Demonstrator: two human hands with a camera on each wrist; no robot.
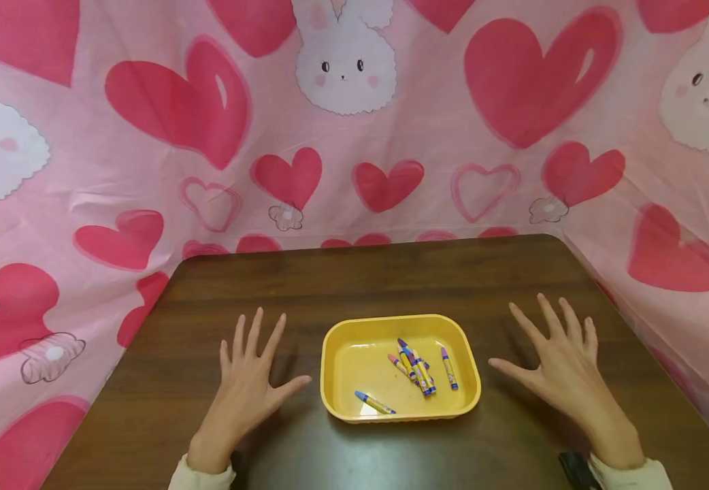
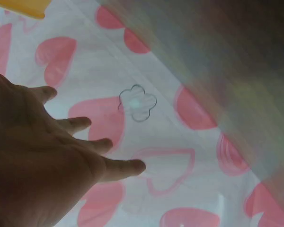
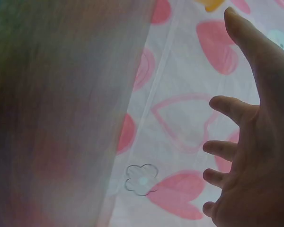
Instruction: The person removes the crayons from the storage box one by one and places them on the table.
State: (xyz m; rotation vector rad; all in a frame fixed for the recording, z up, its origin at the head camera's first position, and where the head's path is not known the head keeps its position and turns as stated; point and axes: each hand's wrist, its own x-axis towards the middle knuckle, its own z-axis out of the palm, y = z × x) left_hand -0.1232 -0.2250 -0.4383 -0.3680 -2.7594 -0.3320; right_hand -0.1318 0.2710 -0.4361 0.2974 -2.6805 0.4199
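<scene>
A yellow plastic tray (image 1: pixel 354 333) sits mid-table between my two hands. Inside it, several crayons in yellow-and-blue wrappers lie loose: a small heap right of centre, a purple crayon (image 1: pixel 449 368) apart on the right, and a blue crayon (image 1: pixel 375 402) near the front wall. To the tray's left is my left hand (image 1: pixel 247 384), fingers spread and thumb toward the tray, holding nothing. My right hand (image 1: pixel 565 374) is spread likewise on the other side, its thumb close to the tray but apart from it. Both wrist views show the fingers extended, with only a yellow tray corner (image 2: pixel 26 8) at the top.
The dark brown wooden table (image 1: pixel 354 279) has rounded far corners. A pink curtain (image 1: pixel 342 143) printed with red hearts and white rabbits hangs behind it and along both sides.
</scene>
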